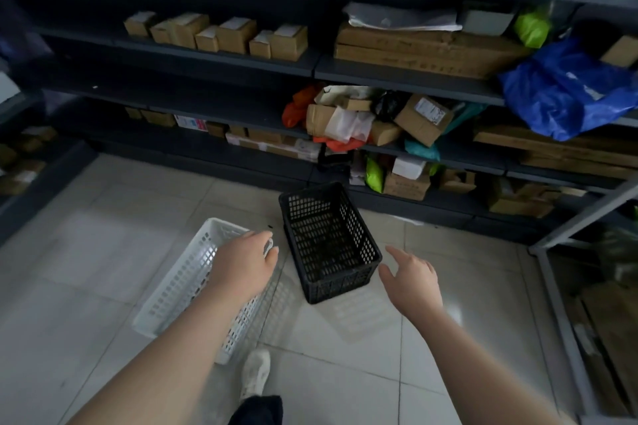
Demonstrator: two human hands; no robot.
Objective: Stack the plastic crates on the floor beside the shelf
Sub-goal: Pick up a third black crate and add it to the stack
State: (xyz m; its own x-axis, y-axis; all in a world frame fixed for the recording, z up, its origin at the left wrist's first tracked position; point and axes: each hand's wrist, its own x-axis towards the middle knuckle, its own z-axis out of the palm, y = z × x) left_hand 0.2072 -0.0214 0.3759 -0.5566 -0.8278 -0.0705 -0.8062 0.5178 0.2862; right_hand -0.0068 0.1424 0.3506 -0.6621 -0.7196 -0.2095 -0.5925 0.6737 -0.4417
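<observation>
A black plastic crate (328, 241) stands upright on the tiled floor in front of the dark shelf (221, 59). Left of it lies a white plastic crate (186, 283), also on the floor. My left hand (245, 262) is over the white crate's far right corner, fingers curled at its rim; whether they grip it is hidden. My right hand (411, 283) hovers just right of the black crate's near corner, fingers apart and holding nothing.
The shelf holds cardboard boxes (221, 33), parcels and a blue plastic bag (566, 90). A grey metal rack (559, 290) stands at the right. My white shoe (255, 373) is on the pale floor tiles (86, 252) near the white crate.
</observation>
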